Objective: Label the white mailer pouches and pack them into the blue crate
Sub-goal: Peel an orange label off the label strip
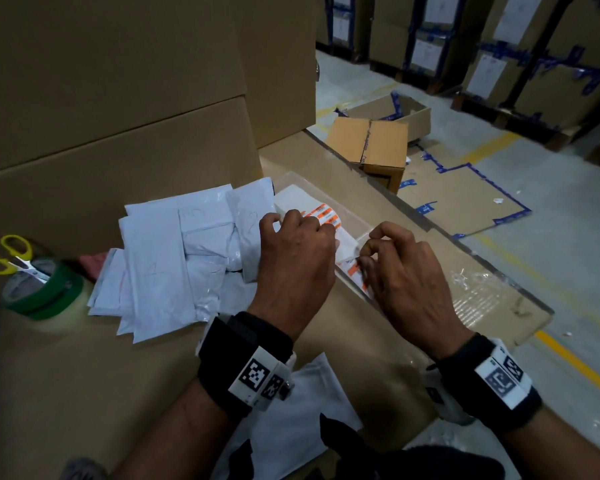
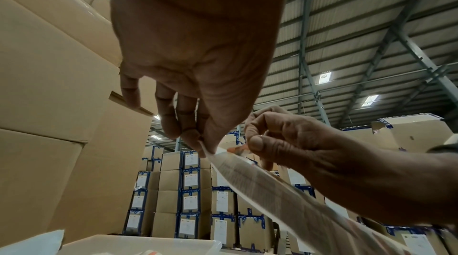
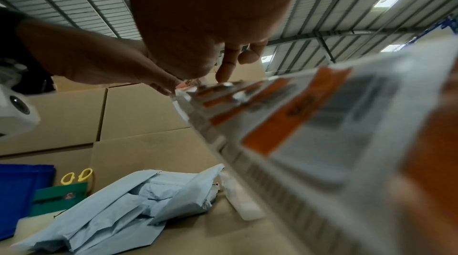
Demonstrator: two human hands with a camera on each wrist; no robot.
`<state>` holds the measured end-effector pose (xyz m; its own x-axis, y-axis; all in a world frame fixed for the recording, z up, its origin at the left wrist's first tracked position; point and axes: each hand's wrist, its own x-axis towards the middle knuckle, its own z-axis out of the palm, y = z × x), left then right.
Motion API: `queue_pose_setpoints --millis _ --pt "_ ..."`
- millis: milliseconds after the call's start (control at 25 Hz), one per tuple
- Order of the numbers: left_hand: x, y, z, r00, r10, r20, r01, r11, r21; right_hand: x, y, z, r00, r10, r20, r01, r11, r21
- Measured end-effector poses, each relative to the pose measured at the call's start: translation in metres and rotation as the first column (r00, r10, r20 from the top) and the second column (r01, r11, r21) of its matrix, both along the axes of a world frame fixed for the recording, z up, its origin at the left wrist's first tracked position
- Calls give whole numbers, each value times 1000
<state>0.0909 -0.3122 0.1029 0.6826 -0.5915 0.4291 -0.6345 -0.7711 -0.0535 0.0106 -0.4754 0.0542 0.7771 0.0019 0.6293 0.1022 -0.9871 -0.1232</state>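
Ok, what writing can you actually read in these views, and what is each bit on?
"4": handwritten on the front white pouch.
"2": handwritten on the upright pouch beside the left hand.
Orange-and-white label sheet pinched by both hands, right hand: print too blurred.
Green tape roll: logo unreadable.
Sheets on stacked cartons: too small.

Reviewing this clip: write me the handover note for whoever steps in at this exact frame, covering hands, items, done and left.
Left hand: pinches one corner of an orange-and-white label sheet.
Right hand: pinches the same sheet's edge beside it, apparently peeling it.
Label stack: in a clear tray under the hands.
White mailer pouches: heaped left of the tray on the cardboard top, some with handwritten numbers, no label visible on them.
Blue crate: at far left, contents unseen.
Done: nothing visibly.
Left: stick labels, pack pouches.
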Motion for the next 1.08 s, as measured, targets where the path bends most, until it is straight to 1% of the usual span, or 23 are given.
queue_pose_setpoints --millis 160,240,320,400,480,520,600,720,760,840,920,960,1080 --pt "0 -3 -3 998 59 -20 -59 998 6 -1 -1 -7 999 1 34 -2 1000 31" --pt "4 0 -6 996 84 -36 -84 996 5 -3 -4 -8 998 10 60 -17 993 115" --pt "11 5 -11 991 99 -87 -96 995 36 -5 -8 -6 997 -11 78 -8 971 238" --pt "17 9 -18 985 107 -136 -99 993 67 -5 -10 -2 998 -38 58 11 915 404" --pt "23 12 -26 982 120 -147 -107 990 89 -5 -9 3 999 -40 -13 40 816 577" --pt "24 13 -29 981 124 -152 -111 990 87 -5 -9 5 998 -31 -48 55 778 626" --pt "23 18 -33 980 125 -157 -122 992 31 -7 -9 6 996 -9 -93 68 751 657" --pt "12 34 -31 986 100 -134 -109 992 -58 -15 -7 9 994 28 -102 51 720 692" --pt "5 42 -27 987 79 -141 -94 990 -103 -18 -5 10 995 40 -92 36 712 701" --pt "-12 63 -22 982 33 -188 -77 969 -233 -26 1 12 994 79 -75 -6 722 692" --pt "-33 93 -24 959 14 -284 -111 937 -331 -35 13 11 988 137 -77 -48 733 679" --pt "-44 108 -29 935 18 -353 -154 920 -360 -40 21 9 984 161 -81 -66 740 670" --pt "-84 157 -56 851 26 -524 -268 881 -390 -59 52 -3 964 243 -109 -107 729 676"
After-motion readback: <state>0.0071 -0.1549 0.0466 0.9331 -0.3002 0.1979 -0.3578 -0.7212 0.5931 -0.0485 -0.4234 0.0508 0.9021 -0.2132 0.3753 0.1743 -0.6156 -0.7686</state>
